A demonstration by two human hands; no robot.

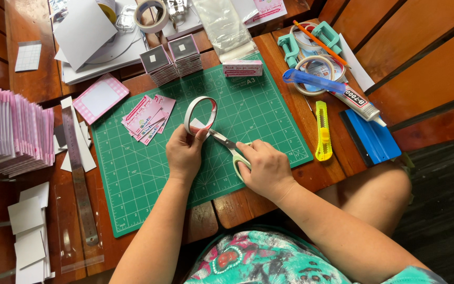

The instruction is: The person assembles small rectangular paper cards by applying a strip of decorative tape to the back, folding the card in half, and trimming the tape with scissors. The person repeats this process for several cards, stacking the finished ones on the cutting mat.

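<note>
Left hand (184,152) is seen in the head view near the middle of the green cutting mat (132,179), its fingers pinched on the lower rim of a roll of double-sided tape (200,114), which is held upright on edge with a short free end of tape hanging at its 5 o'clock side. Right hand (267,169) is closed around the pale green handles of a pair of scissors (227,143); the blades are pointed toward 10 o'clock and are met at the free end of tape, just beside the left thumb.

At 9 o'clock from the roll, a fan of pink printed cards (148,118) is laid on the mat, close to the left hand. At 12 o'clock, two stacks of small cards (172,59) are set at the mat's far edge, and a small pink box (243,68) is placed at 1 o'clock.

Open mat is left at 7 o'clock of the left hand, down to the mat's near-left corner, and also between the roll and the mat's right edge.

Beyond that right edge, at 3 o'clock, a yellow utility knife (321,131) is laid on the wooden tabletop (337,163), with a blue squeegee (371,138) farther out, near the tabletop's edge. A steel ruler (77,173) is laid along the mat's left edge, and a row of pink-and-white packets (11,129) is stood farther at 9 o'clock.
</note>
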